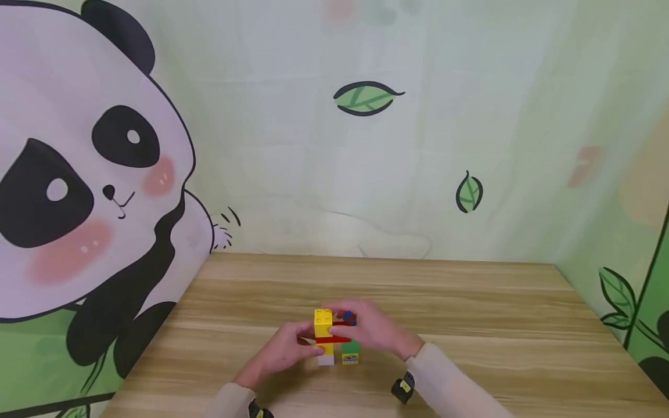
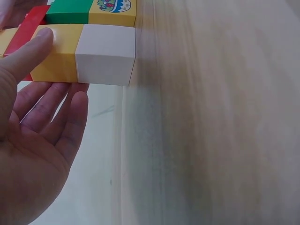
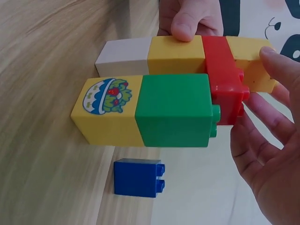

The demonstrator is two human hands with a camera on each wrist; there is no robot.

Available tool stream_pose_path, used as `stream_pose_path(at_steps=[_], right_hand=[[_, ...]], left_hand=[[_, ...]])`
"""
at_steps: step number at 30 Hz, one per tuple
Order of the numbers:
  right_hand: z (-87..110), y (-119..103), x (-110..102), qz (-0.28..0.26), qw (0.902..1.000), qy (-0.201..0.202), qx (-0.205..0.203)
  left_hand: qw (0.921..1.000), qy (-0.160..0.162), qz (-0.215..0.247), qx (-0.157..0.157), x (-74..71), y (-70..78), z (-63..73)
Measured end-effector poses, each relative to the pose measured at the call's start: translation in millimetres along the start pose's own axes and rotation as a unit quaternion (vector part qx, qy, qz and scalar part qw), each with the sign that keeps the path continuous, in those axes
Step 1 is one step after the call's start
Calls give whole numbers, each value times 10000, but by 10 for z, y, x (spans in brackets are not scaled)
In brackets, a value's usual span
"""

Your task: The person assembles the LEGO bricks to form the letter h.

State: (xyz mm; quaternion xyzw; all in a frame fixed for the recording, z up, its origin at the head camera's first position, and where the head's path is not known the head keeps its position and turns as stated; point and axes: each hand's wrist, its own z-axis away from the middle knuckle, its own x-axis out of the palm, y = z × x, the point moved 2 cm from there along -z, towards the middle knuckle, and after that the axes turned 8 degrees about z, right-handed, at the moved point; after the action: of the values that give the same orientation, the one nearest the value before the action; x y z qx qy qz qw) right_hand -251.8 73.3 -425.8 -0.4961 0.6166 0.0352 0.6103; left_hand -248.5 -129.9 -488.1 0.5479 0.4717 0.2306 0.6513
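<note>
Two short columns of toy building blocks stand side by side. In the left one, a white block (image 2: 105,54) is under a yellow block (image 3: 176,51). The other has a yellow block with a salad-bowl print (image 3: 108,103) under a green block (image 3: 174,110). A long red block (image 1: 341,332) lies across the top; whether it sits fully on the green studs cannot be told. Another yellow block (image 1: 323,325) tops its left end. My left hand (image 1: 284,349) grips the lower yellow block, thumb in front. My right hand (image 1: 372,326) holds the upper yellow block between thumb and fingers.
A single blue block (image 3: 136,178) stands on the wooden table (image 1: 470,325) behind the columns. A printed cloth with a panda (image 1: 172,133) and leaves rises along the table's back and sides.
</note>
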Motion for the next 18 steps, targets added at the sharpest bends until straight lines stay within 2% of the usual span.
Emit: stream_pose_path(at_steps=[6, 9, 18], right_hand=[[59, 114, -38, -300, 9989, -90, 337], [87, 202, -79, -238, 9981, -34, 571], [53, 479, -107, -92, 9959, 114, 890]], left_hand=[[10000, 8, 7, -7, 8, 15, 9], [10000, 30, 12, 4, 12, 26, 14], [9999, 49, 22, -102, 1, 30, 11]])
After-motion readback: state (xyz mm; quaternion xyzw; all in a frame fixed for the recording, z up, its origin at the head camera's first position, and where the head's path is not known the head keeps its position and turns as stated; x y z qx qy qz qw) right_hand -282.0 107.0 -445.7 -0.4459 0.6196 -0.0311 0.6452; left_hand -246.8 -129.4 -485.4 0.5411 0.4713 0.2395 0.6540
